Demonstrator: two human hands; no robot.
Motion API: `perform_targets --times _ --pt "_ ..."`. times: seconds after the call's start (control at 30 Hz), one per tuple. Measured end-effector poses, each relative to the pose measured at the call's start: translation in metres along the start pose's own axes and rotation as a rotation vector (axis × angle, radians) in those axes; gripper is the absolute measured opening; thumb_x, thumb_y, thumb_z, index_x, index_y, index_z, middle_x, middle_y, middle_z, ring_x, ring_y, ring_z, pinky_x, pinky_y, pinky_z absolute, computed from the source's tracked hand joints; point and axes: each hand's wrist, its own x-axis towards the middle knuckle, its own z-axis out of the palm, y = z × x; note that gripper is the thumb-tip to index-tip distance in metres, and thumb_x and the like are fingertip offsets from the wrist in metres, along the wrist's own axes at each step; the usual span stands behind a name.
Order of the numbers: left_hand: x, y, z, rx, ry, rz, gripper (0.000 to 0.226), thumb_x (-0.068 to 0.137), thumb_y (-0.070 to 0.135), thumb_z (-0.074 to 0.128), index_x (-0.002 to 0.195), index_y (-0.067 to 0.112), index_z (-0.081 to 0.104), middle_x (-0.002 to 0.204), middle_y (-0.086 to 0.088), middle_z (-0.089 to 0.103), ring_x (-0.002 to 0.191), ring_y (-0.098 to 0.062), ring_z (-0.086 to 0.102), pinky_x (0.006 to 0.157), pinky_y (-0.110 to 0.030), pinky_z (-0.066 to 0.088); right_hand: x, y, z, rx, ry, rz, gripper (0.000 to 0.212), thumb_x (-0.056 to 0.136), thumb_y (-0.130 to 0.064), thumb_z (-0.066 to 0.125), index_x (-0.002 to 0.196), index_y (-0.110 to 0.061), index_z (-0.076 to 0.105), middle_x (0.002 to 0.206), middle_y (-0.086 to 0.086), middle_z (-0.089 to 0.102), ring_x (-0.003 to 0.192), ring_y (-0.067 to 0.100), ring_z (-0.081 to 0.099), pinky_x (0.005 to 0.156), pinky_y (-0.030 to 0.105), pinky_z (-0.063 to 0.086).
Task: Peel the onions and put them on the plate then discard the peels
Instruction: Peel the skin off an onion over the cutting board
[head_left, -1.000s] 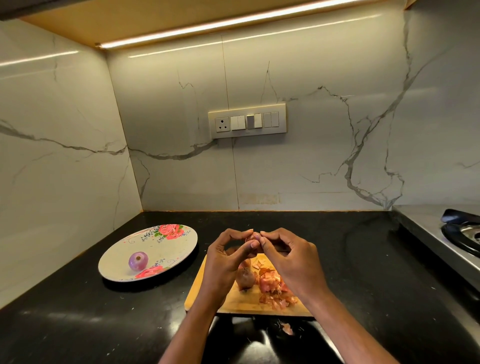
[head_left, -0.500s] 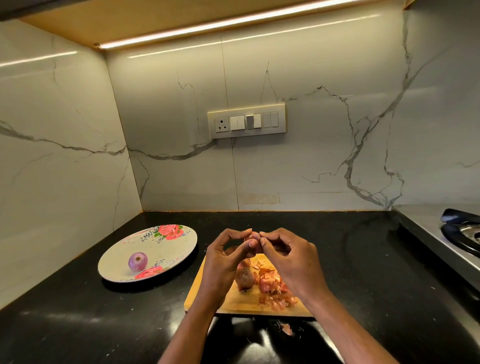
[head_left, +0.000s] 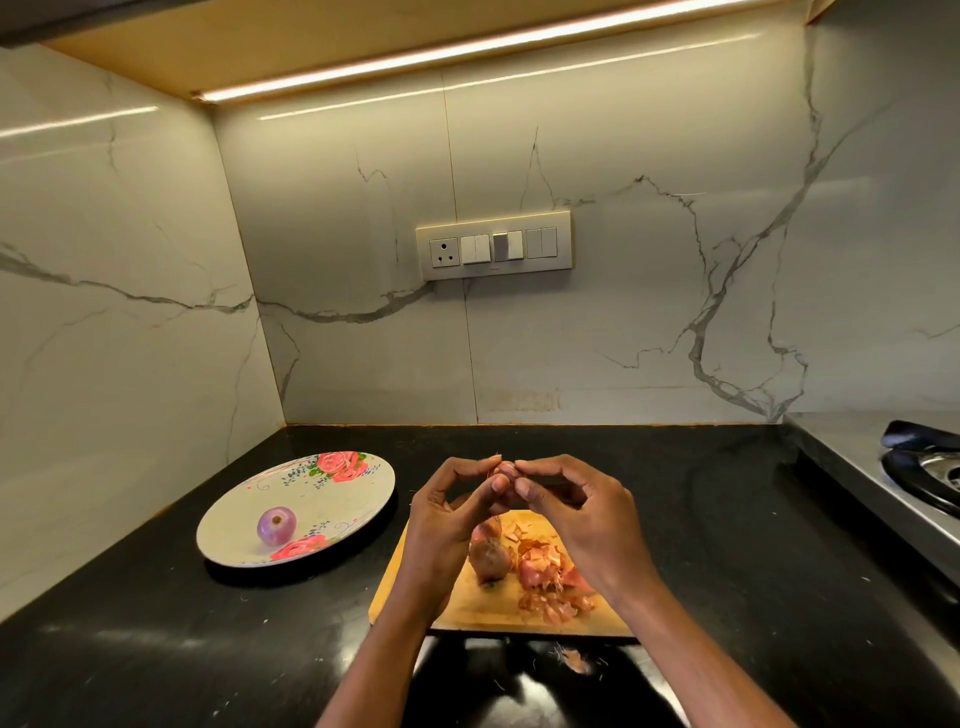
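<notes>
Left hand (head_left: 447, 519) and right hand (head_left: 582, 514) together above the cutting board (head_left: 415, 597), fingertips of both pinching one small onion (head_left: 505, 470), partly skinned. On the board: one unpeeled onion (head_left: 488, 558) and a heap of peels (head_left: 550, 582). Left of the board: one plate (head_left: 358, 488) bearing one peeled onion (head_left: 277, 526). Near side of the board, one stray peel (head_left: 574, 660). Roughly a third done; discarding not begun.

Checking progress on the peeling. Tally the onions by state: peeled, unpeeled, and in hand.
Peeled, on the plate: 1, the purple onion
Unpeeled, on the cutting board: 1, the brown onion
Being peeled, held between the left hand and the right hand: 1, the small onion
Total: 3
</notes>
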Motion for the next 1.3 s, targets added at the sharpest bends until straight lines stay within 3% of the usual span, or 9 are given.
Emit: perform_targets --times 0.07,0.23,0.4,0.7,0.83,1.03,1.3 --pt "0.0 0.001 0.0 0.003 -0.013 -0.001 0.035 0.081 0.024 0.072 0.113 0.013 0.069 0.111 0.004 0.072 0.105 -0.01 0.07 0.079 -0.023 0.058 0.0 0.001 -0.001 0.022 0.037 -0.011 0.016 0.085 -0.028 0.076 0.101 -0.03 0.078 0.096 -0.015 0.075 0.098 0.007 0.071 0.084 0.031 0.06" --pt "-0.002 0.004 0.002 0.014 -0.046 -0.005 0.039 0.079 0.026 0.073 0.115 0.013 0.069 0.109 0.007 0.073 0.101 -0.008 0.071 0.077 -0.019 0.056 0.0 0.002 0.0 -0.174 0.094 -0.11 0.01 0.089 -0.025 0.072 0.099 -0.024 0.074 0.091 -0.014 0.07 0.091 0.002 0.067 0.075 0.014 0.054" --pt "-0.003 0.005 0.005 0.05 -0.077 -0.009 0.039 0.08 0.027 0.073 0.116 0.014 0.068 0.108 0.014 0.072 0.101 -0.005 0.071 0.078 -0.019 0.056 0.001 0.004 0.004 -0.237 0.131 -0.082 0.009 0.095 -0.023 0.067 0.1 -0.03 0.066 0.094 -0.014 0.066 0.09 -0.003 0.063 0.075 0.008 0.051" --pt "-0.004 0.006 0.006 0.056 -0.057 -0.014 0.039 0.078 0.029 0.074 0.114 0.016 0.067 0.105 0.011 0.071 0.097 -0.002 0.07 0.076 -0.016 0.055 0.0 0.004 0.006 -0.125 0.146 0.026 0.005 0.096 -0.027 0.066 0.098 -0.031 0.066 0.088 -0.013 0.07 0.088 0.002 0.068 0.078 0.023 0.06" --pt "-0.003 0.006 0.003 0.024 -0.027 -0.025 0.042 0.076 0.032 0.075 0.113 0.015 0.065 0.103 0.011 0.072 0.098 -0.005 0.07 0.077 -0.019 0.056 0.003 0.001 -0.003 0.014 -0.002 0.06 0.023 0.09 -0.037 0.07 0.112 -0.031 0.07 0.096 -0.017 0.072 0.097 0.003 0.069 0.083 0.022 0.058" --pt "-0.002 0.003 0.002 0.058 -0.053 -0.032 0.039 0.079 0.033 0.075 0.112 0.015 0.067 0.106 0.005 0.073 0.102 -0.013 0.072 0.081 -0.026 0.059 0.004 0.004 -0.005 0.014 0.04 0.024 0.013 0.084 -0.034 0.076 0.096 -0.029 0.078 0.092 -0.016 0.074 0.095 0.007 0.069 0.081 0.032 0.06" --pt "-0.004 0.004 0.005 0.035 -0.132 -0.035 0.034 0.082 0.025 0.072 0.112 0.01 0.066 0.106 0.004 0.074 0.1 -0.015 0.073 0.08 -0.022 0.057 0.004 0.012 -0.001 -0.173 0.112 -0.004 0.005 0.098 -0.027 0.063 0.099 -0.03 0.066 0.091 -0.01 0.069 0.083 0.007 0.069 0.072 0.023 0.06"
